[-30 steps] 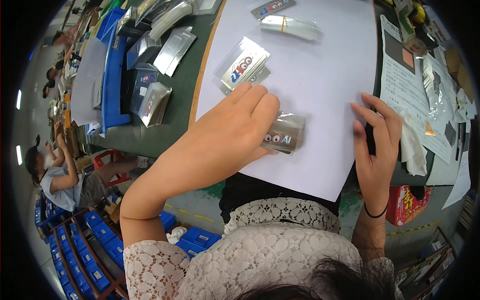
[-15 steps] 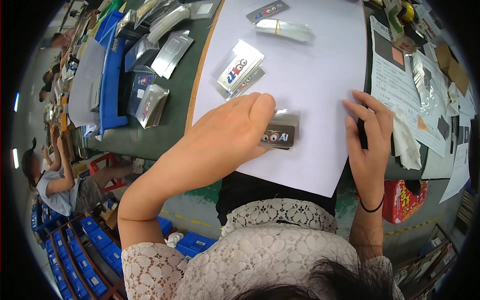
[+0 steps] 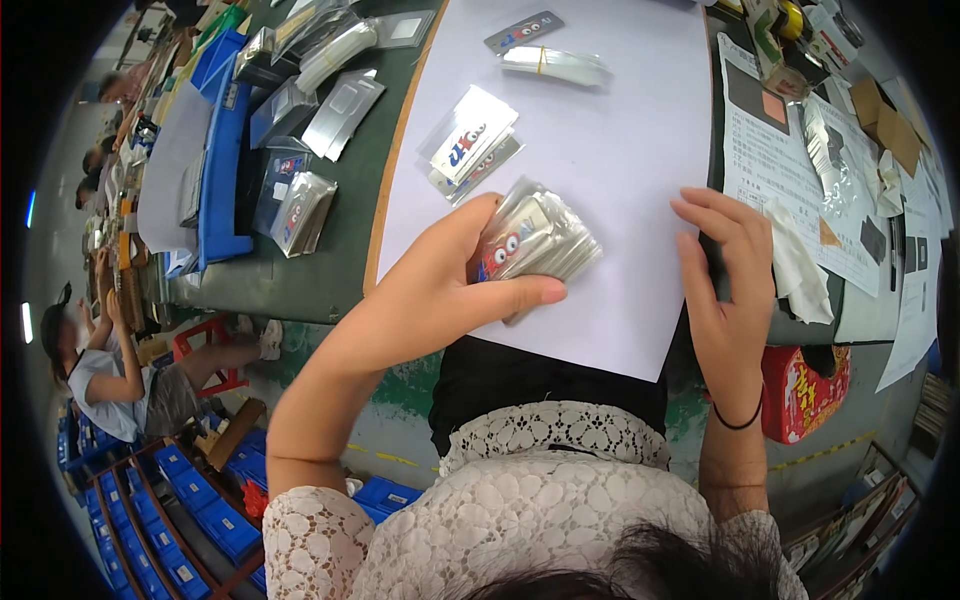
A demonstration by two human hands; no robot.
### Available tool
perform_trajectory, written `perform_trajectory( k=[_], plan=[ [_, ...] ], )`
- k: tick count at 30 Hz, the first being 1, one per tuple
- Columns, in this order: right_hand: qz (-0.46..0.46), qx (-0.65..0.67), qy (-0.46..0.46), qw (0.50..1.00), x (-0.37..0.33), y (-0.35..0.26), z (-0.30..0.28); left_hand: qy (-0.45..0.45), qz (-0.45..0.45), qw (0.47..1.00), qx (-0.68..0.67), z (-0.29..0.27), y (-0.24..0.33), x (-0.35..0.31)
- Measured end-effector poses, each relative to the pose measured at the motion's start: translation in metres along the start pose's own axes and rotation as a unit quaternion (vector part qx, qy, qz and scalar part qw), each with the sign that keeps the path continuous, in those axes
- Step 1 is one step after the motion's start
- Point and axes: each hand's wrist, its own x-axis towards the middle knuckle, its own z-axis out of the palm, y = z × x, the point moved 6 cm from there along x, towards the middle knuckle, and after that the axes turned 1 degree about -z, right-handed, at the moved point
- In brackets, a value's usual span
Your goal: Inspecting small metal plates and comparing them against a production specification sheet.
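My left hand (image 3: 430, 285) is wrapped round a thick stack of printed cards in clear plastic sleeves (image 3: 535, 240), its thumb along the near side. A cartoon-eye print shows on the top card. The stack is tilted above the white paper sheet (image 3: 620, 150). Just beyond it lie several sleeved cards (image 3: 468, 140), partly overlapping. Farther off rest a banded bundle of clear sleeves (image 3: 555, 67) and a single grey card (image 3: 524, 32). At the sheet's right edge, my right hand (image 3: 732, 275) has its fingers spread and holds nothing.
On the left, more sleeved stacks (image 3: 303, 215) lie beside a blue bin (image 3: 222, 180). Printed papers (image 3: 770, 160), a white tissue (image 3: 800, 265) and a cardboard box (image 3: 885, 125) lie on the right. A co-worker (image 3: 110, 360) sits beyond the table at left.
My left hand has turned over, so the sleeved stack now shows face up and fanned instead of mostly hidden beneath the fingers. The right hand has barely moved.
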Motion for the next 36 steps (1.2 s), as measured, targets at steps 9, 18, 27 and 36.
perform_trajectory(
  k=[9, 18, 27, 36],
  plan=[
    [0.2, 0.49, -0.19, 0.827, -0.007, -0.027, 0.046, -0.193, -0.024, 0.853, -0.484, 0.057, -0.024, -0.026],
    [0.224, 0.539, -0.322, 0.746, -0.006, -0.043, 0.065, -0.305, 0.041, 0.792, -0.527, 0.067, -0.019, -0.041],
    [0.211, 0.485, -0.346, 0.775, -0.001, -0.053, 0.061, -0.302, -0.065, 0.76, -0.572, 0.079, -0.03, -0.044],
    [0.281, 0.381, -0.452, 0.756, 0.007, -0.06, 0.055, -0.15, -0.081, 0.865, -0.473, 0.073, -0.032, -0.047]
  ],
)
